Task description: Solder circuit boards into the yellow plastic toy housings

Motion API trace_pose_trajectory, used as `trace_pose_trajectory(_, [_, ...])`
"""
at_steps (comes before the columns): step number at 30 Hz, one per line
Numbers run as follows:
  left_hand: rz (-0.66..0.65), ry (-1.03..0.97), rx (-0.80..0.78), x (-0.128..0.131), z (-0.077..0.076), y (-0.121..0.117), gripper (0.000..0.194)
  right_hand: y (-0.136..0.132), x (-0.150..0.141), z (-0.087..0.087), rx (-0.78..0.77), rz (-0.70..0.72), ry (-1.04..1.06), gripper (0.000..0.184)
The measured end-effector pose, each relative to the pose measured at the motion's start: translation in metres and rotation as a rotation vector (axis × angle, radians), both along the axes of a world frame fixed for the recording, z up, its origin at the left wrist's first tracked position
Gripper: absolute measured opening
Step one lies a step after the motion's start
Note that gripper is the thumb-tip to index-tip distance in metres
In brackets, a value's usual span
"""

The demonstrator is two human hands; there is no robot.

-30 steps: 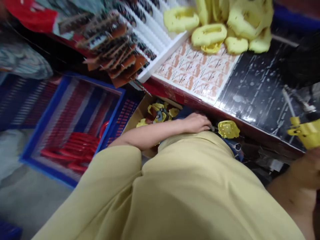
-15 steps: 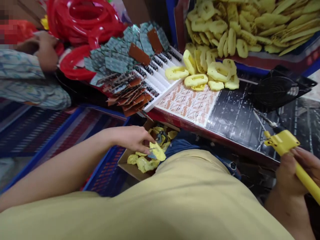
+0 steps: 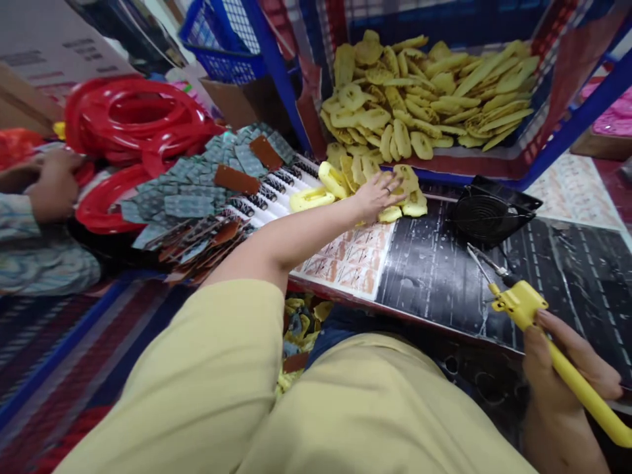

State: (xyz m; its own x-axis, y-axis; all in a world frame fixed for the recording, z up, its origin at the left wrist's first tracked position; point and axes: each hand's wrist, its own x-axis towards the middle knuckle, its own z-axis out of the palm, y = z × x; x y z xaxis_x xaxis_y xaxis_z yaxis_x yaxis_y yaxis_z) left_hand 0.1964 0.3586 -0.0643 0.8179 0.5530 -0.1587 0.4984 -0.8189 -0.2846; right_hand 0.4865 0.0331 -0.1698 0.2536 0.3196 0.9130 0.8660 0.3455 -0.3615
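My left hand (image 3: 379,196) reaches across the bench with its fingers spread over a small pile of yellow moulded plastic pieces (image 3: 412,197). It lies on or just above them; I cannot tell whether it grips one. On the right, my right hand (image 3: 557,359) is wrapped round the handle of a yellow soldering gun (image 3: 527,304). The gun's thin metal tip points up and left over the black bench mat (image 3: 429,270). Left of the pile, a white rack (image 3: 279,207) holds rows of dark coiled wires, with grey-green and brown boards (image 3: 239,179) against it.
A blue crate (image 3: 494,172) heaped with yellow pieces (image 3: 424,99) stands at the back. A black fan (image 3: 494,210) sits near the gun's tip. Red plastic rings (image 3: 143,118) are piled left, beside another person's hands (image 3: 54,178). A box of yellow scraps (image 3: 301,322) is below the bench edge.
My left hand has moved from the scrap box, where it held a yellow piece, up to the pile on the bench. My right hand still holds the soldering gun. The view has shifted.
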Motion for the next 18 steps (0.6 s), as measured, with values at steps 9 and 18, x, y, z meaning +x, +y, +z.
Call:
trace_pose_trajectory(9, [-0.008,-0.081,-0.026,0.023,0.03,0.036,0.067,0.021,0.002,0.022,-0.018,-0.047,-0.103,0.037])
trace_pose_trajectory(18, [0.149,-0.115,-0.825,0.033,0.053,0.0,0.054,0.019,-0.012,0.01,-0.051,-0.105,0.098,0.042])
